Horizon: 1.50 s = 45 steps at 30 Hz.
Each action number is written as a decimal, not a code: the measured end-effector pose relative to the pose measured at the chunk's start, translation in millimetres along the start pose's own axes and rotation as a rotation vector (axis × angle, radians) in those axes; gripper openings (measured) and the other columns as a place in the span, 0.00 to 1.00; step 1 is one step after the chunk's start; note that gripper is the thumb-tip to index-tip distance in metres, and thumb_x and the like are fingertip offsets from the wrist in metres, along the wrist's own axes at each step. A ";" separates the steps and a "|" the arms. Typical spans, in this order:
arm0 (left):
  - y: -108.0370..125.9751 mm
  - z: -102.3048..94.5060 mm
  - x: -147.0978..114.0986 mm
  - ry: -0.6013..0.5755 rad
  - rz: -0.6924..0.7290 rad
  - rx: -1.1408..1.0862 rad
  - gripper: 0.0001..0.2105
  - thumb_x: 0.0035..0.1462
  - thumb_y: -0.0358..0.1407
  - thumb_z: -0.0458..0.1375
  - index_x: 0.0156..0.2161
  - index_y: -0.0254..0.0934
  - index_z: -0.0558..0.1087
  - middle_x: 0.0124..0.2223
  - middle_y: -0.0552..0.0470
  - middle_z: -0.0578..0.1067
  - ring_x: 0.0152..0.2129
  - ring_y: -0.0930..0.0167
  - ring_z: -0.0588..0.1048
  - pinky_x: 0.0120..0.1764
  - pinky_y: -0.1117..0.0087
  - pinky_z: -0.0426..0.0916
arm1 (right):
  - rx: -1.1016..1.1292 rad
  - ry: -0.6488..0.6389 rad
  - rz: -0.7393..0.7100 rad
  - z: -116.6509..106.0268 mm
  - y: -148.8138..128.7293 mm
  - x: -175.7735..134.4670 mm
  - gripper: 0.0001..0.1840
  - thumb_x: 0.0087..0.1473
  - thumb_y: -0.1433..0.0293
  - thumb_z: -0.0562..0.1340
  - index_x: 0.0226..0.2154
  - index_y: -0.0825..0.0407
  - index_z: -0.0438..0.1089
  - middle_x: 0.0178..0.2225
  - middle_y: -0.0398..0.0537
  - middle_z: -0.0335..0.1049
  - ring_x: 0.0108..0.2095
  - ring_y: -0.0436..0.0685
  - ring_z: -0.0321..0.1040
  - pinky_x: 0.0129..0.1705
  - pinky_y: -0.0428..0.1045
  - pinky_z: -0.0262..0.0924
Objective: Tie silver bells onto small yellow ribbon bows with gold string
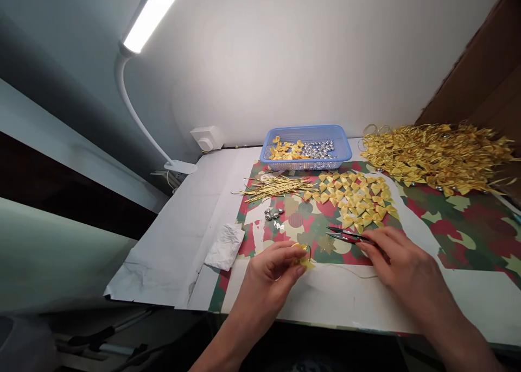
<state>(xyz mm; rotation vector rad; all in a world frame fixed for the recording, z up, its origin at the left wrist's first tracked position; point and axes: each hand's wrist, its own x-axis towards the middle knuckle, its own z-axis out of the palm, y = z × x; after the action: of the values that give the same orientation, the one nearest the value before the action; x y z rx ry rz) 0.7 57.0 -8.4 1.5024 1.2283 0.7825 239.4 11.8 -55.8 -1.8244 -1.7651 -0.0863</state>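
Near the table's front edge, my left hand (274, 271) pinches a yellow ribbon bow (307, 262) between thumb and fingers. A thin cord (354, 274) curves from beside the bow towards my right hand (401, 258). That hand is closed around dark tweezers (344, 235), whose two tips point left and stand slightly apart with nothing between them. Beyond the tweezers, rows of yellow bows (358, 195) lie on the patterned sheet (309, 225). Several silver bells or beads (273, 214) sit in a small group, with a bundle of gold cords (280, 187) behind them.
A blue basket (305, 165) at the back holds more bows and silver beads. At right rises a large pile of yellow bows on cords (435, 157). Crumpled white tissue (225, 247) lies left of my hands. A lit lamp (142, 117) leans over the left side.
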 end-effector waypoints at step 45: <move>16.6 4.6 -21.2 0.005 -0.005 -0.187 0.11 0.56 0.26 0.63 0.44 0.40 0.79 0.41 0.54 0.84 0.38 0.68 0.83 0.41 0.77 0.77 | 0.618 -0.486 -0.099 -8.3 -61.9 -10.5 0.14 0.69 0.66 0.47 0.33 0.48 0.62 0.29 0.42 0.65 0.27 0.52 0.63 0.27 0.47 0.56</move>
<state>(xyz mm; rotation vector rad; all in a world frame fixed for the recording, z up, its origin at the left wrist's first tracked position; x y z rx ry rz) 4.2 35.7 8.3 1.3452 1.1294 0.8735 183.5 -4.8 -31.1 -1.3642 -1.9049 0.8350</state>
